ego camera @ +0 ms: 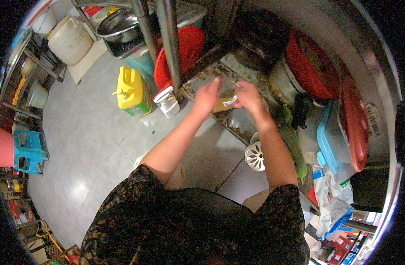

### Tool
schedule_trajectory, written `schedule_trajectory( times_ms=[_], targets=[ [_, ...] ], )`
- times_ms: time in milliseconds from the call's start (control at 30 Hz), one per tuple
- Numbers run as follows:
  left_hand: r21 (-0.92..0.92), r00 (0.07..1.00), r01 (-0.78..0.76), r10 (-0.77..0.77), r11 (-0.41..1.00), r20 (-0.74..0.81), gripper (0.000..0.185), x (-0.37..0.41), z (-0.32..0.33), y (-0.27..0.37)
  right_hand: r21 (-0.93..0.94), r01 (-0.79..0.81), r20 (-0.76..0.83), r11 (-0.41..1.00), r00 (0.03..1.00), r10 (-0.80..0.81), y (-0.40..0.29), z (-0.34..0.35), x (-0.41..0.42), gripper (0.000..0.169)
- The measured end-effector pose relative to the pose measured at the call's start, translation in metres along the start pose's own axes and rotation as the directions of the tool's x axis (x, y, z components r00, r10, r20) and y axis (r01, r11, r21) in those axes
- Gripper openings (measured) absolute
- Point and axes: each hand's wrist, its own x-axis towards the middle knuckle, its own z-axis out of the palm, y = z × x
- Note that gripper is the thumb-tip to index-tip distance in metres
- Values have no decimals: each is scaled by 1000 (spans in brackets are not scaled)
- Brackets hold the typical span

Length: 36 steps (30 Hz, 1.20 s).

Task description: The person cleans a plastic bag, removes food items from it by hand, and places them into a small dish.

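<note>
Both bare hands reach forward over a stained metal lower shelf. My left hand (207, 96) is at the left side of a clear plastic container or bag (224, 87) with something yellowish (222, 104) at its bottom; its fingers lie against it. My right hand (247, 96) is closed on a small white piece (230, 101), perhaps a handle or strip, at the right side of the clear thing. What exactly the clear thing is cannot be told. Below my right wrist lies a white round strainer-like disc with dark petal-shaped slots (254, 156).
A yellow and green jug (133, 92) and a white plastic bottle (168, 104) stand on the floor at left. Nearby are a red basin (190, 46) and metal table legs (169, 43). Right are green gourds (293, 149), a red-lidded pot (288, 74) and plastic bags (331, 198).
</note>
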Motion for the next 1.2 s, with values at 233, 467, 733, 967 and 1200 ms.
schedule_trajectory(
  times_ms=[233,467,733,967,1200],
  targets=[
    [-590,988,66,30,804,152,50,20,-29,-1,78,150,127,986,979,-159,-61,-35,-14,18],
    [-606,870,435,-137,666,474,65,16,-22,-3,406,237,273,883,890,-365,-99,-64,-44,16],
    [-408,394,859,108,309,913,63,21,-12,-26,454,216,193,864,923,-333,-70,-78,-43,25],
    [-644,725,594,24,482,688,44,22,-15,-21,618,309,-132,723,947,-292,-11,-64,-36,30],
    [-619,794,422,60,663,605,39,13,-13,-4,901,324,-260,287,935,-240,49,-33,-16,34]
  ],
)
